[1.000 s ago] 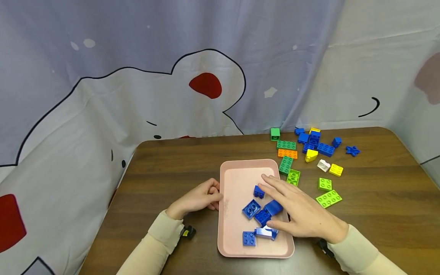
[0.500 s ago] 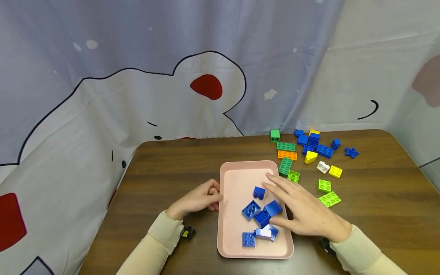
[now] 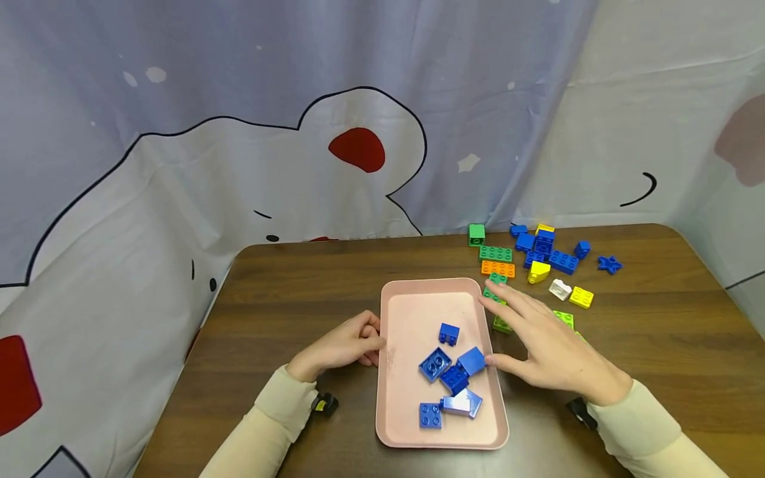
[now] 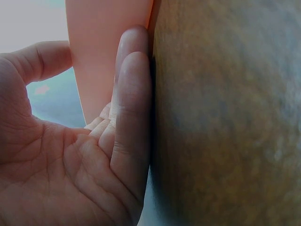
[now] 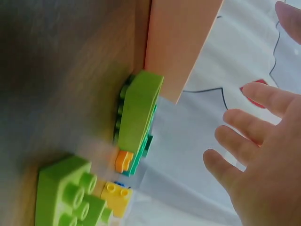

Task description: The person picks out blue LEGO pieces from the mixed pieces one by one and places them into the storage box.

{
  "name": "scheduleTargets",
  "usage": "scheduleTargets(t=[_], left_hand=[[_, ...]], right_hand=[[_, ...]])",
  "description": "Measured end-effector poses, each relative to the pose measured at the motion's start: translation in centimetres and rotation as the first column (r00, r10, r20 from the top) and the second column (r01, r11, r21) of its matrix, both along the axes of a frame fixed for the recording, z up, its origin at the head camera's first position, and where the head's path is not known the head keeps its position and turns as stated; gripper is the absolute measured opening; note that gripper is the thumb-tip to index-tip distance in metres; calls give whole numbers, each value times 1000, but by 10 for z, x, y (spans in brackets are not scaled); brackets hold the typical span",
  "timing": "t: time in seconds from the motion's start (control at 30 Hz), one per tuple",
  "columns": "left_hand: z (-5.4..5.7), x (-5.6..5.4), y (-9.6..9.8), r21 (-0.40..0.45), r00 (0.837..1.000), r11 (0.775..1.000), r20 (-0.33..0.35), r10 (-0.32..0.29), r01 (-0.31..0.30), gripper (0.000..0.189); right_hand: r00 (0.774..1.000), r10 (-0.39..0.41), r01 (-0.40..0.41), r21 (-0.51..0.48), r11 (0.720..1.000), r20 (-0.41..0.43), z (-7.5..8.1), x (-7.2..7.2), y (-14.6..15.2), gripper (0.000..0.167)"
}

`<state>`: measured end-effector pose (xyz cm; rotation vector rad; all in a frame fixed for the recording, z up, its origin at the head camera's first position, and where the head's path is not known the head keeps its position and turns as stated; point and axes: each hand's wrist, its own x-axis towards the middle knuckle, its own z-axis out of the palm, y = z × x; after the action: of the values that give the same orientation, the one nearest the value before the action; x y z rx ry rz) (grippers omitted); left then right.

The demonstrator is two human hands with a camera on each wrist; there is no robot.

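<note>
A pink tray lies on the table and bears several blue building blocks, some with studs up, one showing its hollow underside. My left hand holds the tray's left side, thumb at the rim; in the left wrist view its fingers lie along the outer wall. My right hand hovers by the tray's right rim with fingers spread and nothing in it. Below this hand in the right wrist view stand a lime green block next to the tray and another lime block nearer the camera.
Right of the tray's far end lie green blocks, an orange block and a yellow block. Farther back is a cluster of blue blocks with a blue star piece. A printed curtain hangs behind the table.
My right hand has moved right, from over the blue blocks in the tray to its right rim, uncovering them and now partly hiding the lime blocks. The left hand has stayed in place.
</note>
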<state>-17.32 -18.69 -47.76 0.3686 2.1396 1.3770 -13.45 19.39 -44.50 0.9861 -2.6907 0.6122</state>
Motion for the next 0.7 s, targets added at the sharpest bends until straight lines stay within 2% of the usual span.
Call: scheduleTargets(t=[0.23,0.47,0.7], left_hand=[[-1,0,-1,6,1000,1000,-9,-8,8,29],[0,-1,0,-6,1000,1000,-9,-11,11,27],[2,-1,0,-13,1000,1000,-10,-12,12,30]], right_hand=[[997,-76,76,5,997,8,3,-8,16,89],[990,-140,140,8,990,20,3,-19,45,85],[970,-231,228,54,972,68,-1,-33,80,83]])
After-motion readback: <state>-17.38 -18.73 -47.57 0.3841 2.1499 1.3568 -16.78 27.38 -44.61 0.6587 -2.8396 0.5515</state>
